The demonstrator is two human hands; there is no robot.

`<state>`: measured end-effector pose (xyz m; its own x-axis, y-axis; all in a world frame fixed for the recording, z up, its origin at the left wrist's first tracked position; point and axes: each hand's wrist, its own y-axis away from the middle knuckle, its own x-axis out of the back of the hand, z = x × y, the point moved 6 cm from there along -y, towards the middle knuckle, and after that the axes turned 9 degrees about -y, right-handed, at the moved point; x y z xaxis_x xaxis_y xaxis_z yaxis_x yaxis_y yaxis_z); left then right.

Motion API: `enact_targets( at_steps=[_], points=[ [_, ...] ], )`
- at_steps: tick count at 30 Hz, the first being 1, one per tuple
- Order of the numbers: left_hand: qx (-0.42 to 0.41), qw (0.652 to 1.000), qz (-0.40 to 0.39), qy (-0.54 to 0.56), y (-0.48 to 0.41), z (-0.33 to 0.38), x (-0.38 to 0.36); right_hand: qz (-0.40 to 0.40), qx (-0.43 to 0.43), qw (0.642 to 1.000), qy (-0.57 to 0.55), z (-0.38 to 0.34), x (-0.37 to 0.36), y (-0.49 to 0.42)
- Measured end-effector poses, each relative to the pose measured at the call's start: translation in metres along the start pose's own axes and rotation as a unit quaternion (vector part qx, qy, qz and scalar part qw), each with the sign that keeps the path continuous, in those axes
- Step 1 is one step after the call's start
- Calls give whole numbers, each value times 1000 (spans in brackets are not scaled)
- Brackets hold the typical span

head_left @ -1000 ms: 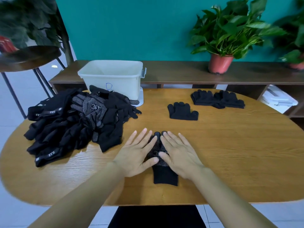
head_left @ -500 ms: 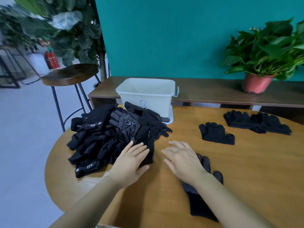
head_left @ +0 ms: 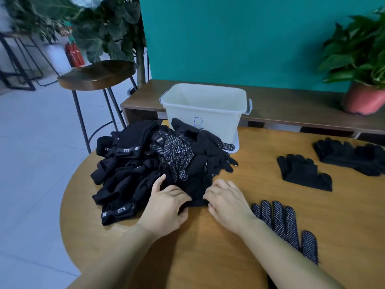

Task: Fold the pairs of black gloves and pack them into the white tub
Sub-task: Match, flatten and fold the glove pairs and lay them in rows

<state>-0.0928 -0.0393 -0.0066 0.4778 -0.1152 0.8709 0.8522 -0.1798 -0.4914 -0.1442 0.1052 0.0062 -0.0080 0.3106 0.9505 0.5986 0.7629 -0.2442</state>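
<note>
A heap of black gloves (head_left: 145,163) covers the left part of the round wooden table (head_left: 250,247). Behind it stands the white tub (head_left: 205,109) with a blue letter on its front; I see nothing inside it. My left hand (head_left: 166,207) and my right hand (head_left: 226,202) both pinch the near edge of one black glove (head_left: 196,192) at the front of the heap. A dotted black glove (head_left: 285,224) lies flat just right of my right forearm.
A single black glove (head_left: 302,172) and a stacked pair (head_left: 352,156) lie at the right of the table. A bar stool (head_left: 98,74) stands at the left. A low wooden shelf (head_left: 291,105) with a potted plant (head_left: 362,59) runs behind the table.
Both hands left the dotted glove they were flattening, moved left to the heap, and now pinch a glove at its front edge. The view swung left.
</note>
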Motion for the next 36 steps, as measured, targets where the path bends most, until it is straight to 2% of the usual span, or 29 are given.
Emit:
enact_targets(
  at_steps=[5,8,10,12,14,19,22,27,30,34,36],
  points=[
    [75,994,30,66,-21,-1,24,29,-107,988,-107,11,27,-3],
    [108,978,29,175,-47,3,57,71,-162,966,-189,18,58,-8],
    [140,947,23,287,-65,5,78,88,-182,944,-262,16,81,-15],
    [170,903,-4,395,-81,7,95,104,-188,900,-379,13,108,-22],
    [186,874,-27,449,-93,8,111,92,-211,865,-447,12,131,-26],
    [201,846,-92,486,-101,18,128,19,-225,859,-460,11,158,-15],
    [201,830,-100,511,-97,32,131,20,-226,847,-482,8,169,2],
    [202,799,-159,544,-94,59,133,30,-233,813,-532,11,188,26],
    [199,807,-202,518,-92,77,126,9,-261,817,-515,10,183,37],
    [203,806,-197,519,-95,91,132,27,-281,794,-539,14,189,54],
    [201,820,-201,497,-94,93,132,19,-281,798,-533,13,192,62]
  ],
)
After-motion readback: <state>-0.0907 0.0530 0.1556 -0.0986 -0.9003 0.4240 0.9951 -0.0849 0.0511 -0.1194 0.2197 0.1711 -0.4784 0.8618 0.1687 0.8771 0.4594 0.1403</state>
